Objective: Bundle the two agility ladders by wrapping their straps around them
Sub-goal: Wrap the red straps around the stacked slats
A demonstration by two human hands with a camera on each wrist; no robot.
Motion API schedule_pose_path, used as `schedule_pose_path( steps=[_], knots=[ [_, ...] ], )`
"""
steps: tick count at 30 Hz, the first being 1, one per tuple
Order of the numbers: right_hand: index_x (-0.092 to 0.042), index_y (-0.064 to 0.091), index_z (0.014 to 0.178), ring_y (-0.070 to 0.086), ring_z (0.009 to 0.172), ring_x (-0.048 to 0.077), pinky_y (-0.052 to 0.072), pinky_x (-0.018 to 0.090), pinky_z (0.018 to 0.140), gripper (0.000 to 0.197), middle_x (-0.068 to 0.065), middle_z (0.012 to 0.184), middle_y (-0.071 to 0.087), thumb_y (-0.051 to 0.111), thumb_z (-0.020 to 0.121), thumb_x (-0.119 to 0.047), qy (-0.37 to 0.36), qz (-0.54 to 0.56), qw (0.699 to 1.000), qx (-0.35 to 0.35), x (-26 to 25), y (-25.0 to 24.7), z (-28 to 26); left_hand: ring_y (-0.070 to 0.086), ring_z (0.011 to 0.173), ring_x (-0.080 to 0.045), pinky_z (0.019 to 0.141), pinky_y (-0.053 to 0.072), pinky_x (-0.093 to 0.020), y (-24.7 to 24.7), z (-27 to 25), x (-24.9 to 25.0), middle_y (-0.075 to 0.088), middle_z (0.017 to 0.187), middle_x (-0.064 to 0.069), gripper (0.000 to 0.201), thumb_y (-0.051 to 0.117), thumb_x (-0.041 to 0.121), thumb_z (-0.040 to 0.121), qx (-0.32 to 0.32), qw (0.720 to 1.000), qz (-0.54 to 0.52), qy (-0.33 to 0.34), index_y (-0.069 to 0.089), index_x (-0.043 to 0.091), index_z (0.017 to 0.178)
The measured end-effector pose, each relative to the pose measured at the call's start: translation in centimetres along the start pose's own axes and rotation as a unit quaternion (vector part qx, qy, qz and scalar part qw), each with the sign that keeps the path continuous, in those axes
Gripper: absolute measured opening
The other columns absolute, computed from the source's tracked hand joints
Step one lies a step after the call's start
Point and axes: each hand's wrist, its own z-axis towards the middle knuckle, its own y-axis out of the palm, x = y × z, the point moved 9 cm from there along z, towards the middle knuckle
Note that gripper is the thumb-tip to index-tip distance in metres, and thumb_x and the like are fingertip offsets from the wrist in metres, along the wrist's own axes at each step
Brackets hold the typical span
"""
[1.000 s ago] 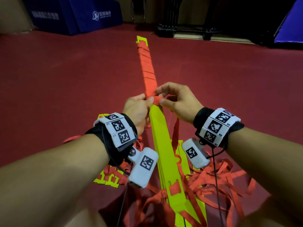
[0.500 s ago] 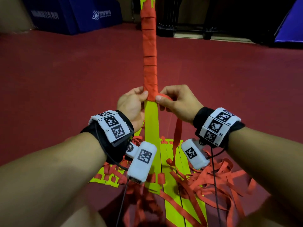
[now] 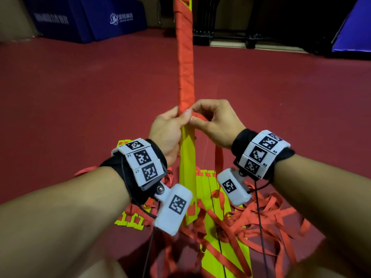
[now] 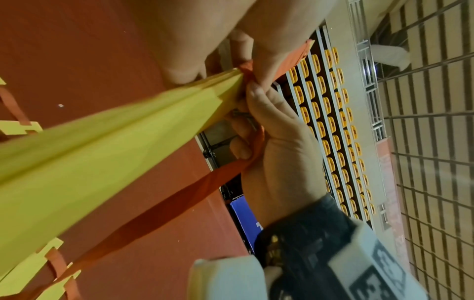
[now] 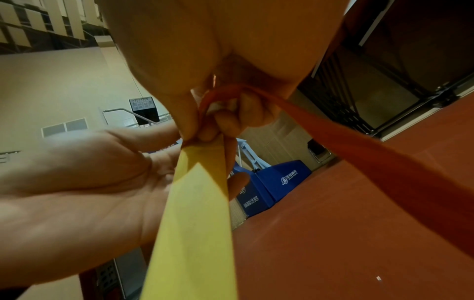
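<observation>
loose straps (image 3: 251, 223) clutter floor (image 3: 80, 107), sides seemingly open

Blue pad (image 3: 112, 21) bears white Chinese characters — wrist tags (image 3: 140, 159) read L1, L2.

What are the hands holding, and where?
Left hand grips the yellow ladder bundle below its wrapping. Right hand pinches the orange strap there.

Orange strap (image 4: 159, 205) beside yellow rungs (image 4: 102, 130)
</observation>
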Motion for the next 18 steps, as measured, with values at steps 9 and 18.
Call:
schedule_pose_path(
  steps=[9, 18],
  knots=[
    [-0.026, 0.066, 0.079, 0.059, 0.067, 0.011, 0.053, 0.039, 0.070, 0.010, -0.008, 0.071, 0.065, 0.072, 0.078, -0.034, 0.059, 0.029, 0.998, 0.001, 1.5, 0.2, 0.1, 0.062, 0.081, -0.026, 0.081, 0.051, -0.038, -2.4, 1.4, 1.1, 0.070, 0.086, -0.011, 0.027, 0.046, 0.002, 0.104, 0.060, 0.996, 0.033, 0.050, 0.069, 0.010, 0.090],
    [-0.028, 0.069, 0.078, 0.054, 0.067, 0.013, 0.048, 0.039, 0.065, 0.009, 0.008, 0.074, 0.070, 0.070, 0.084, -0.035, 0.020, 0.055, 0.998, -0.007, 0.1, 0.1, 0.1, 0.057, 0.064, -0.013, 0.063, 0.045, -0.025, -1.1, 1.4, 1.4, 0.059, 0.065, 0.001, 0.020, 0.058, 0.003, 0.097, 0.009, 0.998, -0.041, 0.043, 0.063, 0.011, 0.080]
  ],
)
